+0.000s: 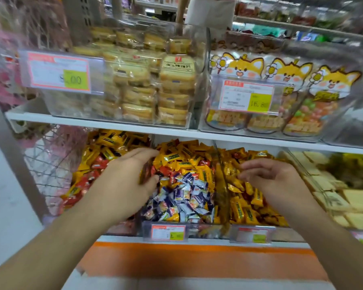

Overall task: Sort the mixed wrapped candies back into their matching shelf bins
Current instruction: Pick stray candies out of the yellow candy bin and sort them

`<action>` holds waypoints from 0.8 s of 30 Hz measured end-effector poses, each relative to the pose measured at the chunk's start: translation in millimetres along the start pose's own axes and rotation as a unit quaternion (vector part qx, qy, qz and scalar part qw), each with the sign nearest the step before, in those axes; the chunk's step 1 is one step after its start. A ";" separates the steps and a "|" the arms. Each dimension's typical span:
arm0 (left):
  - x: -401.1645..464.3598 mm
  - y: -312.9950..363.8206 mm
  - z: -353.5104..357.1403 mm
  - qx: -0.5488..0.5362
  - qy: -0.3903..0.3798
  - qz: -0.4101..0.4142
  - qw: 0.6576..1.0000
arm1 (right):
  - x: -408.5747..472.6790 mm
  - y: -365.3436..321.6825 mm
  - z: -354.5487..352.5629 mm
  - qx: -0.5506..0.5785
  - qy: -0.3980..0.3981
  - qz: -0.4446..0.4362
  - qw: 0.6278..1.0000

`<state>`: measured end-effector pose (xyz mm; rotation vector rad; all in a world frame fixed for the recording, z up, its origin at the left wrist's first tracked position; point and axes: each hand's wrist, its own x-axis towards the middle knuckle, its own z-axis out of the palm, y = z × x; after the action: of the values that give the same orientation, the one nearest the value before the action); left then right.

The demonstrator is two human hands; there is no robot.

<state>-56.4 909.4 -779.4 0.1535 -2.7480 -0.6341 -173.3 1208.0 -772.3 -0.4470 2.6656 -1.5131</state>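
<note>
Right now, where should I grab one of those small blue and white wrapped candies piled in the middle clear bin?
Pinch one small blue and white wrapped candy by a crimped wrapper end, coming from above with the left hand, which hovers nearest; the pile lies loose and the middle clear bin is open-topped.

My left grip (132, 174) reaches over the middle bin (166, 229); my right grip (275, 181) over the bin to its right (252, 231), under the biscuit shelf (117, 123).
</note>
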 end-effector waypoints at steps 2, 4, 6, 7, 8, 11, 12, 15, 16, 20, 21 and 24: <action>3.1 17.8 15.4 -0.014 -0.021 0.045 0.999 | 8.5 20.3 -15.1 -0.006 0.045 -0.003 0.999; 4.0 36.6 33.3 -0.031 -0.057 0.084 0.994 | 14.2 40.1 -27.0 -0.028 0.064 -0.004 0.998; 3.7 56.2 51.3 -0.045 -0.098 0.116 0.987 | 17.6 59.1 -34.4 -0.078 0.051 -0.008 0.996; 3.1 65.4 59.5 -0.048 -0.117 0.131 0.983 | 18.2 65.7 -35.9 -0.108 0.033 -0.007 0.994; 2.7 73.8 66.6 -0.052 -0.129 0.145 0.980 | 18.1 70.6 -35.9 -0.140 0.010 -0.010 0.990; 2.1 90.5 85.5 -0.047 -0.156 0.172 0.972 | 17.0 75.5 -27.9 -0.217 -0.062 -0.025 0.974; 1.9 92.5 91.1 -0.037 -0.159 0.178 0.970 | 17.0 76.2 -24.8 -0.236 -0.084 -0.031 0.968; 2.0 94.8 99.3 -0.018 -0.158 0.186 0.970 | 20.8 79.1 -19.0 -0.283 -0.124 -0.030 0.951; 2.3 93.6 100.0 -0.019 -0.159 0.182 0.970 | 23.2 80.7 -19.2 -0.298 -0.117 -0.033 0.947; 1.4 87.5 100.3 -0.026 -0.163 0.174 0.971 | 33.1 90.6 -26.0 -0.328 -0.087 -0.017 0.941; 0.4 87.3 100.2 -0.024 -0.165 0.173 0.971 | 34.3 92.8 -25.8 -0.333 -0.090 -0.013 0.938; -0.3 88.6 101.1 -0.024 -0.162 0.172 0.971 | 36.0 100.1 -21.4 -0.334 -0.091 -0.018 0.938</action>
<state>-92.1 1030.1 -826.4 -0.4695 -2.9558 -0.6749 -234.3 1264.3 -842.2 -0.6197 2.9544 -0.4847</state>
